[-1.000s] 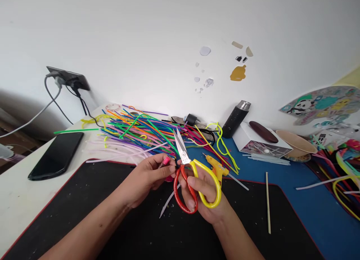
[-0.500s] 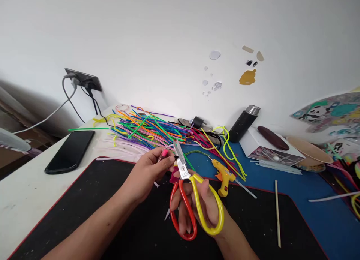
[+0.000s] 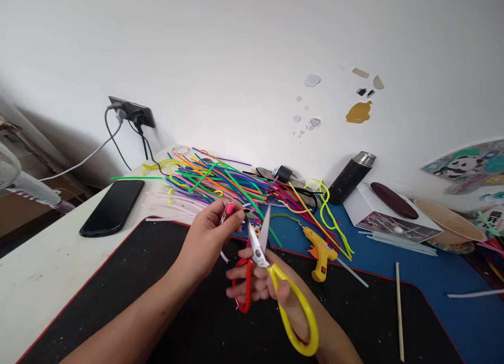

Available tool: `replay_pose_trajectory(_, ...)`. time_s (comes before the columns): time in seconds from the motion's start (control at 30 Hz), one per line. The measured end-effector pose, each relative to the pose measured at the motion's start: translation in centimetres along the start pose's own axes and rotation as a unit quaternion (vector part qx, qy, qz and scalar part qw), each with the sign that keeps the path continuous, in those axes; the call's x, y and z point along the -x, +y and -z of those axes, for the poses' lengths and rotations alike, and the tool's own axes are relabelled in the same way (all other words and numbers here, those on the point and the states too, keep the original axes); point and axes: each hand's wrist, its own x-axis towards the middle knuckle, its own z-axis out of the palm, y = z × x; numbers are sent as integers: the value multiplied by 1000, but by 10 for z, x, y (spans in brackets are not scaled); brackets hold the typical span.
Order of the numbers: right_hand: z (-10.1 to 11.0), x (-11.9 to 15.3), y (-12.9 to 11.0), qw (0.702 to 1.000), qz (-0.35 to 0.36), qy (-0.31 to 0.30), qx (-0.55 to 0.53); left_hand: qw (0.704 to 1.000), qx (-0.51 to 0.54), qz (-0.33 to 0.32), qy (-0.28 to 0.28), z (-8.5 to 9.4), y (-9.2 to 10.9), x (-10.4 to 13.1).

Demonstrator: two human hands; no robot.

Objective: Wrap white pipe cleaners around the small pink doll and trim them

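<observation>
My left hand [image 3: 214, 235] is closed, its thumb and fingers pinching a small object with a bright pink end [image 3: 229, 208]. A short dark bit shows by the thumb tip. My right hand [image 3: 271, 285] grips scissors [image 3: 259, 253] with one red and one yellow handle loop. The blades are spread and point up and away, the left blade close to the left fingertips. Behind the blades, part of a pink, patterned item [image 3: 255, 229] shows; most of it is hidden, and I cannot tell what supports it.
Colourful pipe cleaners [image 3: 220, 177] lie heaped behind the hands. A yellow glue gun [image 3: 321, 252] and a wooden stick [image 3: 399, 311] are to the right, a black phone [image 3: 113, 207] to the left. A black flask [image 3: 352, 177] and a box [image 3: 366, 211] stand near the wall, above the black mat [image 3: 129, 285].
The scissors' blades and handles have spread wider, and the red loop has turned and swung up. My left hand still pinches the pink-ended object. The whole view has shifted slightly left.
</observation>
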Motion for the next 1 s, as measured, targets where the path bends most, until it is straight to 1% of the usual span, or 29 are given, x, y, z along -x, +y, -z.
replay_pose_trajectory(0.07, -3, 1, 2, 997, 15, 18, 78, 1000, -18, -11, 3, 1, -1, 0)
replay_pose_trajectory(0.17, -5, 3, 4, 980, 72, 66, 175, 998, -60, -33, 12, 1, 0, 0)
replay_pose_trajectory(0.23, -5, 4, 3, 973, 85, 95, 194, 995, -83, -46, 13, 0, 3, 2)
replay_pose_trajectory(0.33, -4, 4, -2, 963, 76, 141, 216, 993, -105, -56, 10, -2, 6, 4)
replay_pose_trajectory(0.4, -4, 4, -4, 956, 69, 159, 238, 991, -118, -60, 4, -3, 7, 5)
replay_pose_trajectory(0.53, -4, 5, -5, 948, 63, 160, 269, 987, -145, -65, -4, -4, 8, 5)
replay_pose_trajectory(0.7, -4, 6, -2, 932, 86, 153, 315, 983, -174, -66, -10, -4, 7, 5)
replay_pose_trajectory(1.0, -4, 3, -3, 924, 74, 167, 336, 981, -183, -60, -16, -8, 9, 7)
